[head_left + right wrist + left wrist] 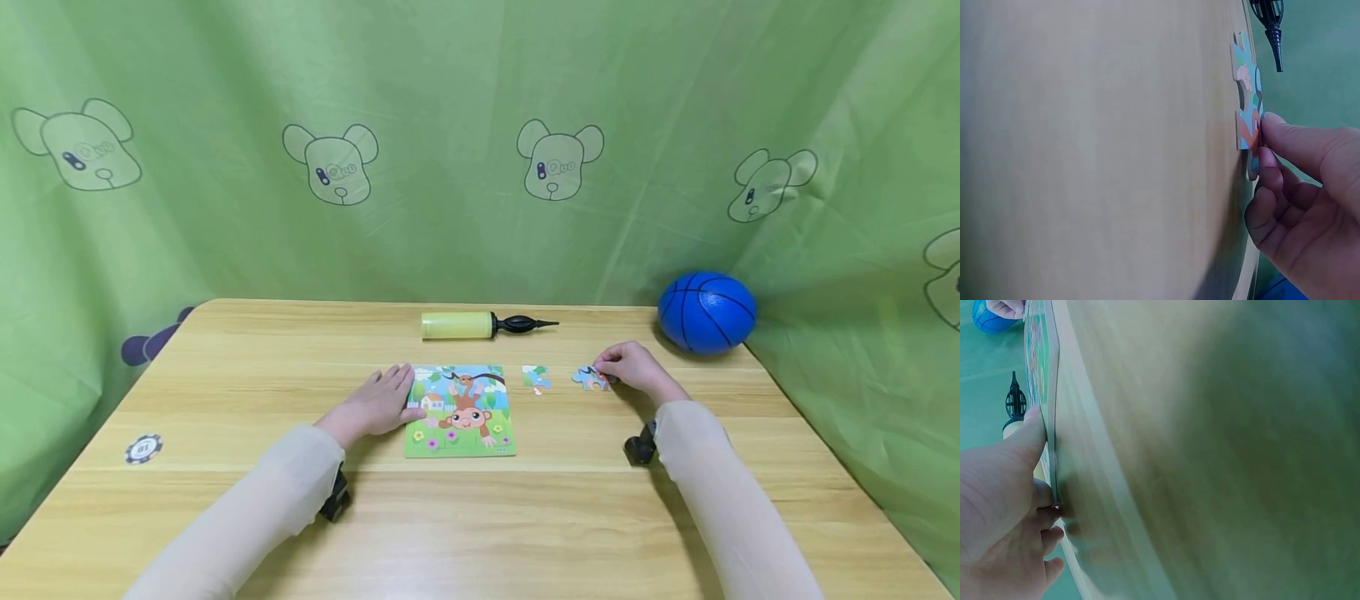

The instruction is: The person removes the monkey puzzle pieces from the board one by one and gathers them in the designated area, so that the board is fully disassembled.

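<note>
A square jigsaw puzzle [457,440] with a cartoon monkey lies flat on the wooden table. My left hand [381,402] rests along its left edge, fingers extended and thumb on the picture. In the left wrist view the thumb [1027,434] lies over the board's edge. To the right of the puzzle, my right hand [633,367] pinches a puzzle piece [587,378] between thumb and fingertips. The right wrist view shows this piece [1249,128] low over the tabletop, its far end covered by the fingers. Between it and the puzzle lies another puzzle piece [535,377].
Behind the puzzle lies a yellow hand pump [457,326] with a black nozzle. A blue ball [707,312] sits at the back right corner. One poker chip [144,449] lies at the left. Green curtain [450,242] surrounds the table's back and sides.
</note>
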Tool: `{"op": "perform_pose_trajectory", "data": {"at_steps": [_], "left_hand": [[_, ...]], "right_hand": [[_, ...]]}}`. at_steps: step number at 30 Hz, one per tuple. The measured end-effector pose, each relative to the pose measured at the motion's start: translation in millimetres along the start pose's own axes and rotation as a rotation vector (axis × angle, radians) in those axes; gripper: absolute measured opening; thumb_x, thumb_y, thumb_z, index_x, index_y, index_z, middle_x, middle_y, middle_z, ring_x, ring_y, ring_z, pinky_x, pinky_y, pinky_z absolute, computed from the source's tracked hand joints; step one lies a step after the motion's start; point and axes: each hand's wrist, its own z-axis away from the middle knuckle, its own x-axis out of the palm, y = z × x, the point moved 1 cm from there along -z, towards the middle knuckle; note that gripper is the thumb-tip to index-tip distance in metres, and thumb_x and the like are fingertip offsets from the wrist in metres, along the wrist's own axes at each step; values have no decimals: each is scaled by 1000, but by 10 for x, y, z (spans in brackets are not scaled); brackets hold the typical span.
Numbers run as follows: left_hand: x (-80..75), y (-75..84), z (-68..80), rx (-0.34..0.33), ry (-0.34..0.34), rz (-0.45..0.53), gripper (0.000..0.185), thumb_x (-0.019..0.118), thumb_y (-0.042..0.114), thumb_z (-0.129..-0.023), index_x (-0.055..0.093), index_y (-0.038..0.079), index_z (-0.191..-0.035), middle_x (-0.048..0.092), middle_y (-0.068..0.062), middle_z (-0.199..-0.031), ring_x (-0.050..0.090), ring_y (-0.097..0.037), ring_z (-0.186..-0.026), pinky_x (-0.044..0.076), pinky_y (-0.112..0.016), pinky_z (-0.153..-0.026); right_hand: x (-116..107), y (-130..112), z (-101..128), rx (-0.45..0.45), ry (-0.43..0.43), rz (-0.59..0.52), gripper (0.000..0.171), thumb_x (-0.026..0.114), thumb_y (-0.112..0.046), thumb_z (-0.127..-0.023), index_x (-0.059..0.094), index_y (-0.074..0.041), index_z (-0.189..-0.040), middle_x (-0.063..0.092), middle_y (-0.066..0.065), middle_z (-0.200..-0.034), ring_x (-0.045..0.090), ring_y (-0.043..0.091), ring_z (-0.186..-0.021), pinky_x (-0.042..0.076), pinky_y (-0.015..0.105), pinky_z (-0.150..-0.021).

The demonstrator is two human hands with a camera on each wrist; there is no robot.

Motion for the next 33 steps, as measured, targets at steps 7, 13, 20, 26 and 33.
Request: {"op": "perform_pose_trajectory", "data": {"at_steps": [7, 13, 20, 26, 33], "left_hand": [[-8, 12, 3, -3, -5, -9, 77, 37, 49, -95, 16, -7, -143, 12, -21, -149, 11, -35, -136, 10, -47, -110], [2, 6, 1, 3, 0, -4, 76, 38, 48, -95, 17, -8, -143, 13, -23, -149, 12, -36, -136, 10, -47, -109], [35, -17, -18, 8, 12, -4, 77, 37, 49, -95, 17, -8, -143, 13, -22, -149, 12, -36, -136, 10, -48, -109], [38, -21, -23, 6, 15, -3, 78, 37, 50, -95, 17, -8, -143, 12, -22, -149, 11, -36, -136, 10, -48, -109], [42, -30, -25, 9, 12, -7, 77, 37, 49, -95, 17, -7, -143, 12, -22, -149, 11, -36, -136, 10, -47, -110]], "right_hand": [[-6, 5, -3, -4, -1, -1, 17, 55, -7, -92, 65, 7, -92, 62, 6, -70, 53, 15, -64, 44, 24, -57], [-8, -90, 7, -62, 33, 50, 19, 59, -10, -91, 65, 6, -97, 64, 11, -82, 54, 21, -75, 46, 28, -62], [94, -319, -15, -111, 49, 91, 23, 61, -17, -90, 66, 1, -104, 62, 10, -91, 52, 24, -80, 46, 32, -65], [301, -545, -49, -191, 28, 76, 22, 61, -15, -89, 67, 0, -104, 63, 7, -92, 54, 22, -80, 46, 32, -69], [604, -803, -80, -280, -55, 34, 19, 65, -14, -86, 67, -1, -99, 60, 2, -84, 53, 18, -73, 46, 30, -66]]}}
